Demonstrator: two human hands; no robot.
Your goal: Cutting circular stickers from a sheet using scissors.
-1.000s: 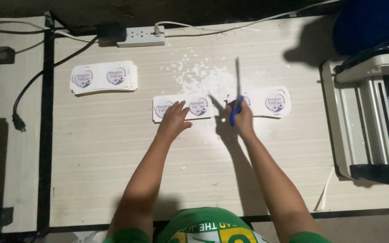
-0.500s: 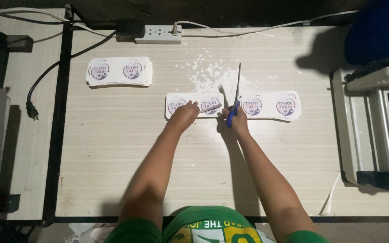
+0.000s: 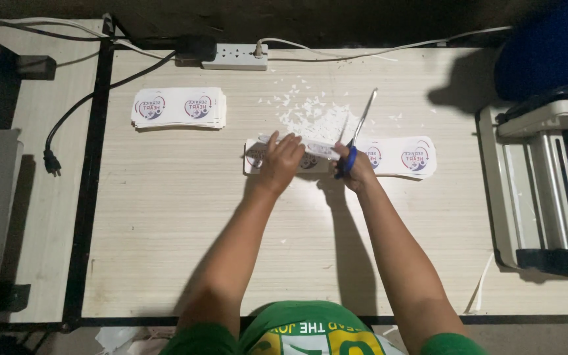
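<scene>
My left hand [image 3: 279, 161] grips a white printed label sheet [image 3: 315, 148], lifted slightly off a stack of such sheets [image 3: 255, 160] on the table. My right hand [image 3: 356, 169] holds blue-handled scissors [image 3: 356, 131] with the blades pointing away from me, beside the sheet's right end. A second pile of printed sheets [image 3: 407, 158] lies just right of my right hand. Small white paper scraps [image 3: 310, 115] are scattered on the table beyond both hands.
Another stack of printed sheets [image 3: 179, 107] lies at the back left. A white power strip [image 3: 235, 56] with cables sits at the far edge. A metal-framed machine [image 3: 547, 184] stands at the right. A loose black plug [image 3: 52, 162] lies left of the light wooden table [image 3: 185, 223].
My left hand has picked one sheet up off the stack and holds it raised toward the scissors. My right hand with the scissors stays in about the same spot.
</scene>
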